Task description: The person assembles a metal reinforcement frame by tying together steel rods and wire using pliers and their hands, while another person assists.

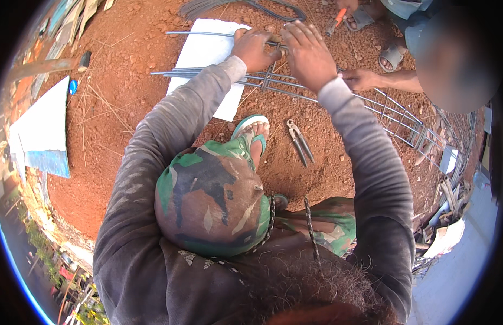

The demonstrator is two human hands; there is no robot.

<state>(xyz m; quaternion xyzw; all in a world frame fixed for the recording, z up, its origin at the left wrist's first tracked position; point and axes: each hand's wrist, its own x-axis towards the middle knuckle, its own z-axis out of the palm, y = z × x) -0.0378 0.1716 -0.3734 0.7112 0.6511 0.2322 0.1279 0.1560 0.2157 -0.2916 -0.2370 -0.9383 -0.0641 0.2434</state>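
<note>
- White sheet (43,127) with a blue edge lies on the red dirt, well to the left of the rebar cage (316,95).
- A second white board (208,59) lies flat under the left end of the rebar cage; the long bars cross over it.
- Left hand (255,49) rests on the top bar of the cage at its left part, fingers curled down around the bar where a stirrup meets it.
- Right hand (307,54) sits just beside the left, touching it at the fingertips, fingers bent and pressed together on the same joint; what they pinch is hidden.
- Sandalled foot (253,135) stands on the dirt just below the cage.
- Pincers (300,142) lie on the dirt below the cage, to the right of the foot, jaws toward the cage.
- Another person's hand (360,79) grips the cage to the right of the wearer's hands.
- Orange-handled tool (336,20) is in that person's other hand, above the cage.
</note>
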